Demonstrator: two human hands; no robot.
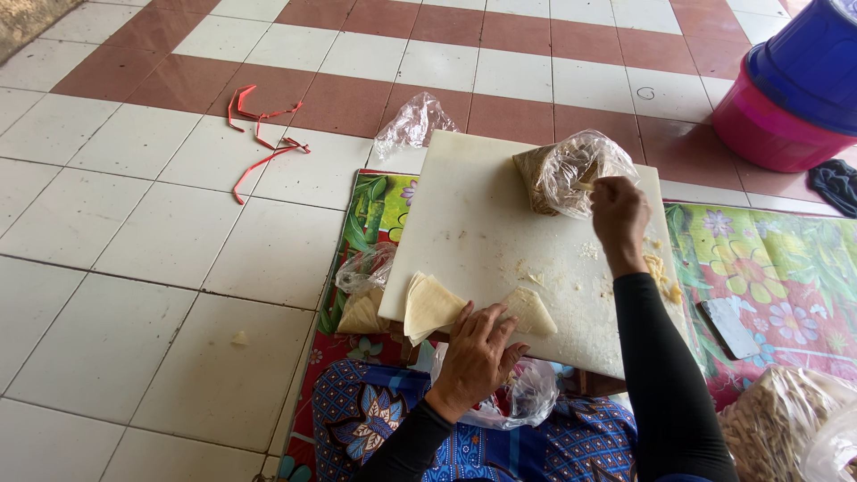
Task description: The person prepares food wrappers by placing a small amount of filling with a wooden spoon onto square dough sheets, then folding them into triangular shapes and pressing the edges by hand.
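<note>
Near the person's lap, the left hand (476, 355) lies flat, grip loose, on one folded wrapper (528, 311) on the white board (482, 223), while the right hand (619, 214), fingers pinched shut, picks filling from the clear bag (567, 170), with a stack of wrappers (428, 305) unfolded.

The middle and far-left corner of the white cutting board (473, 214) lie bare, open to a hand. A clear plastic bag of filling (567, 171) blocks the far-right corner; 1 stack of triangular wrappers (430, 306) and 1 folded wrapper (532, 311) crowd the near edge.
</note>
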